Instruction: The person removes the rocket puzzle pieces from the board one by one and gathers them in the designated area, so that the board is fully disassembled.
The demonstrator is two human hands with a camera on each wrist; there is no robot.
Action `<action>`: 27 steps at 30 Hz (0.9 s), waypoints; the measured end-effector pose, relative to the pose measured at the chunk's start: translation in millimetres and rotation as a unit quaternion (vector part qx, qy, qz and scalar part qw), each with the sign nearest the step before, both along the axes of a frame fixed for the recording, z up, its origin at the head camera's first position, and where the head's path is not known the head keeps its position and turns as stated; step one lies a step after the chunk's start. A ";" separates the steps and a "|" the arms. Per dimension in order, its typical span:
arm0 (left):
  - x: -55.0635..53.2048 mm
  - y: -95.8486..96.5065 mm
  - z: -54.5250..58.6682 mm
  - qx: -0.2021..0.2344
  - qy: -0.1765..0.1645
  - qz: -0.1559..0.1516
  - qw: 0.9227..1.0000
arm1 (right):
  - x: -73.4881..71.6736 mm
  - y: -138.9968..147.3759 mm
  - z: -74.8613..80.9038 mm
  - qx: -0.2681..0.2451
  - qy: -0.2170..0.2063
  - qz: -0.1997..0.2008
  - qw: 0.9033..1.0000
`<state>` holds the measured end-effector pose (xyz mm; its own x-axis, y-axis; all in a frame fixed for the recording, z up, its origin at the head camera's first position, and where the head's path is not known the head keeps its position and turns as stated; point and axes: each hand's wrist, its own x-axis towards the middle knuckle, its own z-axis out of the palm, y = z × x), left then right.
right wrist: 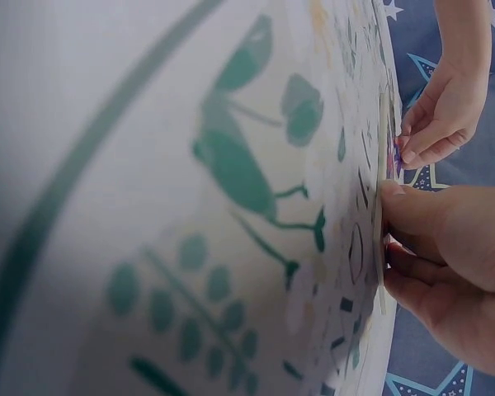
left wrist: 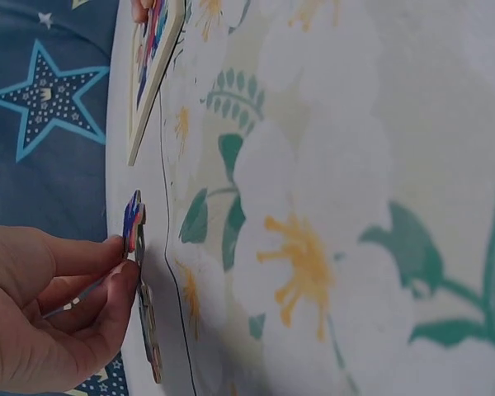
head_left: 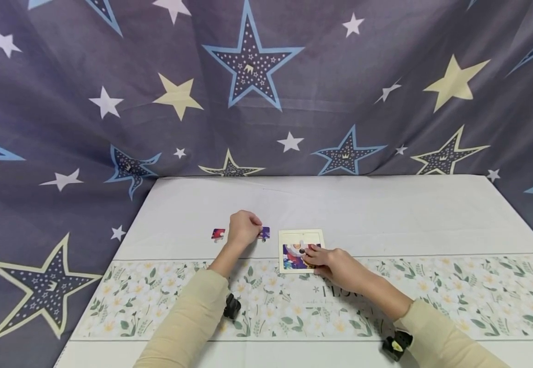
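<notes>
My left hand (head_left: 244, 228) is at the left of the puzzle board, its thumb and fingertips pinching a purple and red jigsaw piece (left wrist: 133, 223). In the left wrist view that piece is tilted up on edge. My right hand (head_left: 340, 263) grips the right side of the puzzle board (head_left: 281, 259), fingertips over the picture and thumb at the near right corner. The light wooden frame holds a colourful picture in its near part; its far part is bare. In the right wrist view the right hand (right wrist: 454, 264) lies along the board's edge.
Another jigsaw piece, red and purple (head_left: 218, 233), lies left of my left hand. The white table (head_left: 400, 214) carries a flower-printed band (head_left: 455, 286) across its front part. A grey curtain with stars (head_left: 303, 102) hangs behind. Black wrist cameras (head_left: 231, 306) sit under both sleeves.
</notes>
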<state>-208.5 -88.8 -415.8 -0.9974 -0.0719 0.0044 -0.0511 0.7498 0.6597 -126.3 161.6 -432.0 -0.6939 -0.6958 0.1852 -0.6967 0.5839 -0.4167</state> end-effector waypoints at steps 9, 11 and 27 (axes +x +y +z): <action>1.6 -0.4 2.4 -0.008 -0.004 -0.001 1.000 | -0.3 0.0 -0.3 0.004 -0.005 -0.002 1.000; 2.8 -0.1 3.8 -0.009 0.008 -0.013 1.000 | -0.4 -0.1 -0.7 0.004 -0.002 -0.001 1.000; 27.8 15.3 6.6 0.008 0.004 -0.194 0.981 | -2.1 0.1 0.8 0.010 -0.004 -0.002 1.000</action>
<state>-180.7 -73.5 -409.2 -0.9499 0.3123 0.0151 0.2415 0.7020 0.6700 -128.4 161.6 -431.2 -0.6984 -0.6964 0.1650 -0.6906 0.5953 -0.4107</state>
